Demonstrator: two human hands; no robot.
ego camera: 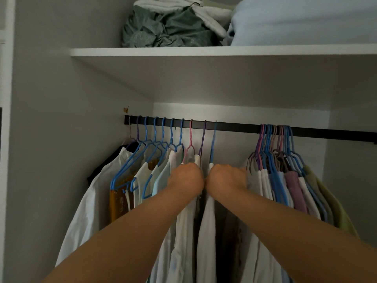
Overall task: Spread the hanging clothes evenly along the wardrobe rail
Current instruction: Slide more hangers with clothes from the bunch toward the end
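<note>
A black wardrobe rail (234, 127) runs across under a white shelf. On its left part, several hangers (163, 135), mostly blue, hang spaced apart with pale shirts (98, 193). A tight bunch of hangers (275, 137) with white, mauve and pale green garments (293, 186) crowds the right part, with bare rail between the two groups. My left hand (186, 177) is closed on the shoulder of a white garment under the pink hanger (190, 139). My right hand (226, 177) is closed on the white garment (208, 221) under a blue hanger (213, 144).
The white shelf (183, 51) above holds a crumpled green cloth (163, 29), white towels (204, 15) and a folded pale blue blanket (295, 21). The wardrobe's side wall (61, 119) stands close on the left. A small hook (126, 108) sits above the rail's left end.
</note>
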